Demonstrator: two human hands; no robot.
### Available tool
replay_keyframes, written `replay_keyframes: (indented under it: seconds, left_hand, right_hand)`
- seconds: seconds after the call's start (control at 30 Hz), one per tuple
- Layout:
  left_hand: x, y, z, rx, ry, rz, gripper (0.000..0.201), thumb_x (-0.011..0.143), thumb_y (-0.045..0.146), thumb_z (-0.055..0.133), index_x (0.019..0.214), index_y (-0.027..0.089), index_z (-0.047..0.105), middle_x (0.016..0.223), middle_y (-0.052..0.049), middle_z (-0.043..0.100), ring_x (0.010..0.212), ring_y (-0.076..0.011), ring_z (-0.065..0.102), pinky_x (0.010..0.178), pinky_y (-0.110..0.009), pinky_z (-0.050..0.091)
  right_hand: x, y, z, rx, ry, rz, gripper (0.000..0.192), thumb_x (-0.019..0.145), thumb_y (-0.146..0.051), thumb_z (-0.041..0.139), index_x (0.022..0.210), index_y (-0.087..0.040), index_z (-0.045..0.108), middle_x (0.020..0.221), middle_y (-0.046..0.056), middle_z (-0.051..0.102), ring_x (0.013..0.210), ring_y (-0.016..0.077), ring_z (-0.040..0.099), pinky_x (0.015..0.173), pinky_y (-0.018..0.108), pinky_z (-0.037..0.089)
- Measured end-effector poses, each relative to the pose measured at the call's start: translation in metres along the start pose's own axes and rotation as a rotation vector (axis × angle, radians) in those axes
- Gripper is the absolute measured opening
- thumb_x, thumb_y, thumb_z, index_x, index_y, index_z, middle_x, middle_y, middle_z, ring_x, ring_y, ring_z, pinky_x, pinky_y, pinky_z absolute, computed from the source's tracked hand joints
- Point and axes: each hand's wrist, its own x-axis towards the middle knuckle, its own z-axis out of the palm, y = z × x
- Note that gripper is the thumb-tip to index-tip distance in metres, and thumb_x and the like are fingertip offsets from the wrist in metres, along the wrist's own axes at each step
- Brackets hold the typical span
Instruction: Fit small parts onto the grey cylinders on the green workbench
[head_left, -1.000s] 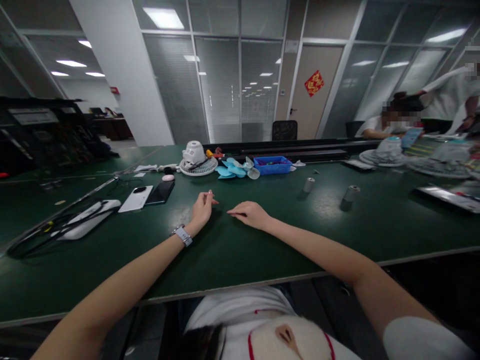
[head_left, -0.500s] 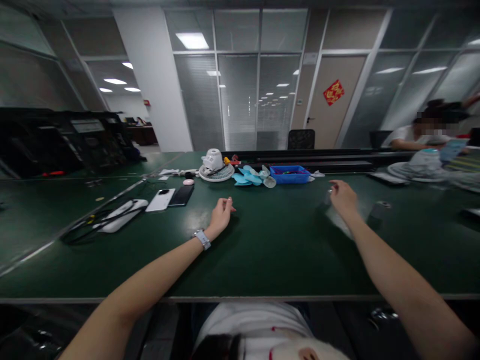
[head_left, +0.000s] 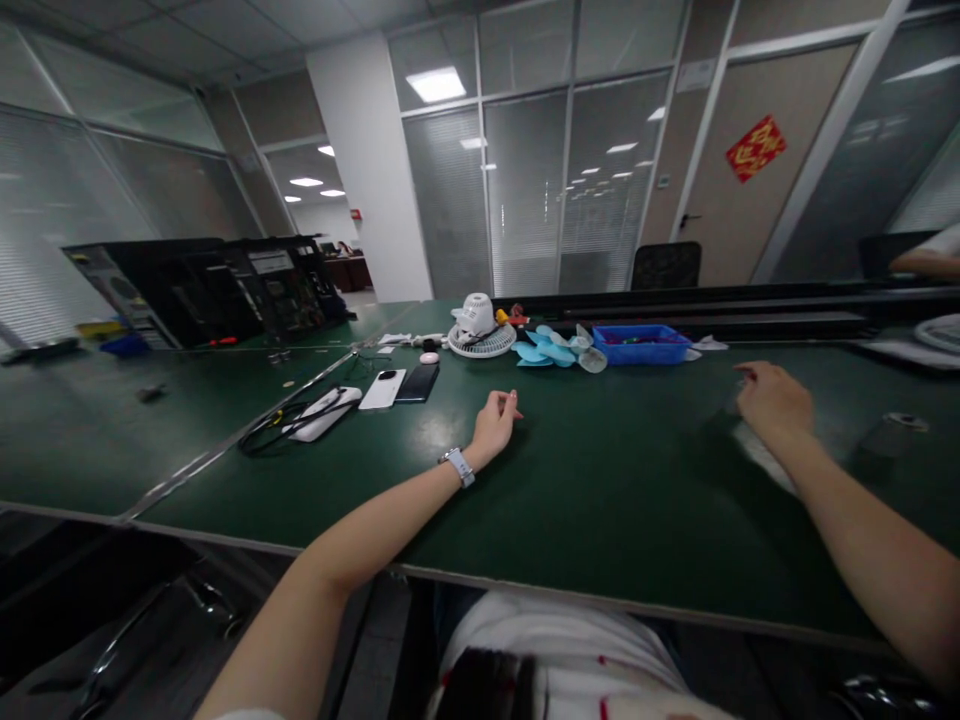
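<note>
Head view: we see both forearms stretched over the green table (head_left: pixel 600 500).
Left hand (head_left: pixel 495 425): resting on the table, fingers curled in, thumb and fingertips pinched together on something too small to tell; a watch (head_left: pixel 457 466) sits on the wrist.
Right hand (head_left: pixel 772 405): loosely closed, knuckles up, over a dark blurred spot on the table; we cannot tell whether it grips anything.
Metal cylinder (head_left: pixel 889 435): lying on the table just right of our right hand, apart from it.
Far edge: white fan (head_left: pixel 480 328), blue blades (head_left: pixel 547 350), blue tray (head_left: pixel 641 345).
Left of left hand: two phones (head_left: pixel 401 385).

left hand (head_left: pixel 493 428) pinched, right hand (head_left: pixel 772 405) curled
</note>
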Motion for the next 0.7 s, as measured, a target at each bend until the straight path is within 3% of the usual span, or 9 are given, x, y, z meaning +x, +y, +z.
replay_keyframes:
  seconds: [0.3, 0.47, 0.7]
  left_hand:
    - [0.001, -0.001, 0.0, -0.017, -0.002, 0.008, 0.039, 0.093, 0.059, 0.042, 0.097, 0.021, 0.052, 0.085, -0.008, 0.074, 0.081, -0.0209, 0.069, 0.075, -0.032, 0.048]
    - [0.0, 0.0, 0.0, 0.004, -0.011, 0.019, 0.037, 0.095, 0.056, 0.041, 0.097, 0.021, 0.051, 0.085, -0.008, 0.073, 0.082, -0.0204, 0.069, 0.076, -0.032, 0.049]
    - [0.001, -0.001, 0.002, 0.014, 0.008, 0.017, 0.032, 0.095, 0.052, 0.043, 0.095, 0.021, 0.052, 0.081, -0.006, 0.073, 0.08, -0.0192, 0.069, 0.076, -0.031, 0.049]
  right_hand:
    - [-0.002, -0.002, -0.004, 0.064, 0.039, 0.07, 0.028, 0.089, -0.013, 0.048, 0.104, -0.017, 0.071, 0.103, 0.015, 0.068, 0.085, 0.0215, 0.056, 0.071, 0.033, 0.035]
    - [-0.001, 0.003, -0.007, 0.009, -0.013, 0.104, 0.028, 0.09, -0.018, 0.05, 0.108, -0.02, 0.072, 0.102, 0.014, 0.07, 0.08, 0.0218, 0.058, 0.065, 0.033, 0.031]
    - [-0.004, -0.009, -0.017, -0.114, -0.102, 0.105, 0.036, 0.096, -0.026, 0.039, 0.113, -0.021, 0.07, 0.107, 0.014, 0.069, 0.087, 0.0231, 0.059, 0.065, 0.033, 0.032]
